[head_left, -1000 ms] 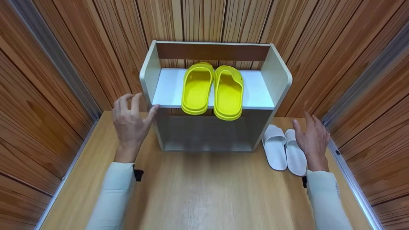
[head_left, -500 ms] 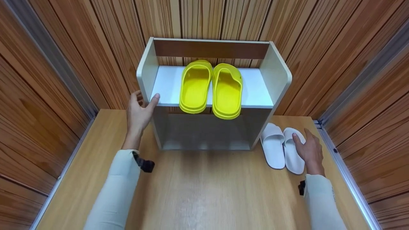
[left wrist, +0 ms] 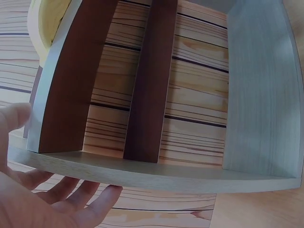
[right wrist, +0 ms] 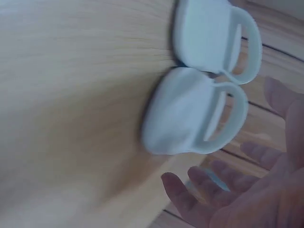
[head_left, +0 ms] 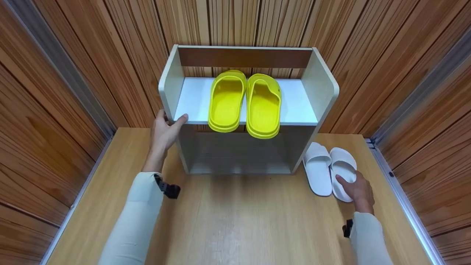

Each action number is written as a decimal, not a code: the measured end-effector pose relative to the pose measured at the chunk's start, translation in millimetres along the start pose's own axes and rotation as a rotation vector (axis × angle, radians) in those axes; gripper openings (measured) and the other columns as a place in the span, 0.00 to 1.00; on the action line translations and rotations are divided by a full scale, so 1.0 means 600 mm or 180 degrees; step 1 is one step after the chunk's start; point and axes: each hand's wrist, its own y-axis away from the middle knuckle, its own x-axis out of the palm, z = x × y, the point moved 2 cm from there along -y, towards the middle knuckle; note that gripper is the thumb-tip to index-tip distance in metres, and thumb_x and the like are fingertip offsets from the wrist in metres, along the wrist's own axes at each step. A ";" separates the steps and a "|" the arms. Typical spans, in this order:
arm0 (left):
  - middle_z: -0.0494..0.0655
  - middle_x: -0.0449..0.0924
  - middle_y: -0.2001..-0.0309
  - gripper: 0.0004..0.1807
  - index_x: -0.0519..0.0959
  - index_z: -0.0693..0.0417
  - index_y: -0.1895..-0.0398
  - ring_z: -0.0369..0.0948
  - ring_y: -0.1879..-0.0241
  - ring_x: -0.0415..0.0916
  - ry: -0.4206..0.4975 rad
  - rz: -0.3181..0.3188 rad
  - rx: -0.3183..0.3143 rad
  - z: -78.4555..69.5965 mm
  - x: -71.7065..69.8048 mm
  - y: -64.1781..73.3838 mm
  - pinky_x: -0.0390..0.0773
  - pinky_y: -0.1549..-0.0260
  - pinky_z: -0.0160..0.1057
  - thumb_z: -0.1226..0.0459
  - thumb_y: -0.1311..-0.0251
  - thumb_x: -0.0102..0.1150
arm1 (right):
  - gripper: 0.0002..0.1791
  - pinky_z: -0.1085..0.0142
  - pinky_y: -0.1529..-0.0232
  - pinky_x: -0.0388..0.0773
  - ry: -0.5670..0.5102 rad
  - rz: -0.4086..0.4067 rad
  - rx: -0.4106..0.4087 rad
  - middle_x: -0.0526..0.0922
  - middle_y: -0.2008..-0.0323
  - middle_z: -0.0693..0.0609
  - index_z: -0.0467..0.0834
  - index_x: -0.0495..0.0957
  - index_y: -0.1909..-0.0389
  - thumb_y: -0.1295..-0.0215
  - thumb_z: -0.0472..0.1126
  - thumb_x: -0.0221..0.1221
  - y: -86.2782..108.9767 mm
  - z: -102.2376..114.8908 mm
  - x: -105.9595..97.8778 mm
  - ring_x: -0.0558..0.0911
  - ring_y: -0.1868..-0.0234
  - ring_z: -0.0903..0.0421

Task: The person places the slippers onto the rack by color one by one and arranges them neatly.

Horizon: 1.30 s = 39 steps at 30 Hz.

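My left hand [head_left: 162, 134] holds the left side panel of a small two-tier shoe rack [head_left: 320, 92]. In the left wrist view, its thumb lies by the shelf edge [left wrist: 35, 118] and its fingers rest along the panel's outer face. Two yellow clogs [head_left: 225, 106] stand side by side on the upper shelf, heels over the front edge. My right hand [head_left: 360, 189] hovers over the heel of the right-hand white slipper [head_left: 342, 167]. The right wrist view shows its fingers spread, apart from both slippers [right wrist: 178, 114]. The other white slipper [head_left: 318, 176] lies beside the rack.
Wood-plank walls [head_left: 235, 22] close in the back and both sides, with metal strips [head_left: 408, 209] along the corners and floor edges. The rack stands on a light wooden floor [head_left: 235, 221] near the back wall. Its lower tier [head_left: 239, 154] is in shadow.
My left hand has moved right and taken hold of the rack's side panel. My right hand has come down and back towards me over the right-hand white slipper.
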 end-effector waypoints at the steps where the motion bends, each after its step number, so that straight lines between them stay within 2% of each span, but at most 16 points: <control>1: 0.61 0.60 0.26 0.41 0.56 0.59 0.24 0.56 0.28 0.60 0.0008 -0.0008 0.0022 0.000 0.000 0.000 0.62 0.32 0.57 0.52 0.32 0.60 | 0.55 0.34 0.33 0.57 -0.0076 0.0030 0.0051 0.48 0.25 0.26 0.33 0.43 0.21 0.31 0.67 0.54 0.001 -0.006 0.001 0.58 0.30 0.29; 5: 0.62 0.60 0.27 0.39 0.56 0.60 0.24 0.56 0.28 0.60 0.0082 -0.0012 0.0106 0.002 0.001 0.000 0.62 0.32 0.57 0.54 0.31 0.60 | 0.59 0.36 0.33 0.60 -0.0568 0.0160 0.0207 0.45 0.24 0.27 0.34 0.40 0.21 0.33 0.68 0.57 0.002 -0.030 0.003 0.57 0.30 0.29; 10: 0.62 0.59 0.26 0.39 0.55 0.60 0.24 0.56 0.28 0.59 0.0191 0.0012 0.0102 0.007 0.006 -0.001 0.61 0.32 0.57 0.55 0.31 0.60 | 0.60 0.38 0.34 0.64 -0.1135 0.0269 0.0304 0.43 0.23 0.29 0.34 0.38 0.21 0.35 0.63 0.62 0.005 -0.055 0.010 0.57 0.28 0.29; 16: 0.61 0.59 0.26 0.40 0.55 0.59 0.24 0.55 0.28 0.60 0.0205 -0.0006 0.0004 0.010 0.010 -0.001 0.62 0.32 0.57 0.54 0.32 0.61 | 0.49 0.43 0.38 0.72 -0.1295 0.0093 0.0230 0.60 0.28 0.29 0.30 0.53 0.25 0.34 0.51 0.67 0.008 -0.070 0.026 0.68 0.39 0.35; 22: 0.60 0.60 0.27 0.40 0.56 0.57 0.24 0.55 0.29 0.60 0.0164 -0.0068 -0.0071 0.007 0.006 -0.002 0.63 0.33 0.56 0.53 0.33 0.62 | 0.41 0.39 0.34 0.65 -0.1207 -0.0145 0.0169 0.62 0.31 0.27 0.28 0.57 0.27 0.33 0.40 0.66 0.000 -0.070 0.035 0.67 0.39 0.34; 23: 0.60 0.60 0.27 0.40 0.57 0.57 0.24 0.55 0.29 0.60 0.0168 -0.0073 -0.0067 0.006 0.004 -0.001 0.63 0.33 0.56 0.53 0.33 0.62 | 0.39 0.40 0.36 0.68 -0.1230 -0.0160 0.0194 0.63 0.31 0.28 0.28 0.58 0.28 0.33 0.39 0.65 -0.001 -0.070 0.037 0.67 0.40 0.35; 26: 0.61 0.62 0.29 0.39 0.58 0.59 0.26 0.54 0.30 0.62 0.0193 -0.0090 -0.0015 0.006 0.001 -0.001 0.65 0.34 0.55 0.54 0.34 0.63 | 0.31 0.51 0.47 0.79 -0.1400 -0.0178 0.0311 0.69 0.39 0.29 0.28 0.63 0.35 0.33 0.35 0.64 -0.003 -0.071 0.036 0.77 0.50 0.42; 29: 0.61 0.63 0.31 0.39 0.59 0.60 0.27 0.54 0.32 0.63 0.0211 -0.0097 -0.0005 0.007 -0.001 0.000 0.66 0.35 0.54 0.55 0.35 0.63 | 0.30 0.63 0.64 0.83 -0.1692 -0.0139 0.0442 0.70 0.44 0.32 0.27 0.63 0.34 0.33 0.31 0.61 -0.003 -0.074 0.033 0.82 0.65 0.52; 30: 0.61 0.63 0.30 0.39 0.59 0.60 0.27 0.54 0.32 0.63 0.0213 -0.0093 -0.0005 0.007 -0.001 0.000 0.66 0.35 0.54 0.55 0.35 0.63 | 0.30 0.65 0.67 0.84 -0.1792 -0.0115 0.0484 0.69 0.43 0.32 0.27 0.62 0.33 0.33 0.29 0.60 -0.003 -0.075 0.031 0.83 0.69 0.55; 34: 0.61 0.62 0.29 0.39 0.59 0.58 0.26 0.54 0.30 0.62 0.0191 -0.0088 -0.0057 0.007 0.000 -0.001 0.65 0.34 0.55 0.54 0.34 0.63 | 0.36 0.67 0.66 0.84 -0.2101 -0.0057 0.0636 0.66 0.37 0.33 0.29 0.54 0.25 0.31 0.28 0.57 0.000 -0.079 0.025 0.82 0.71 0.58; 39: 0.61 0.62 0.29 0.39 0.58 0.58 0.26 0.55 0.30 0.62 0.0204 -0.0071 -0.0081 0.005 0.002 -0.003 0.65 0.33 0.55 0.54 0.33 0.62 | 0.37 0.65 0.60 0.84 -0.2338 -0.0016 0.0767 0.69 0.42 0.37 0.33 0.52 0.23 0.29 0.29 0.56 0.002 -0.077 0.016 0.84 0.69 0.57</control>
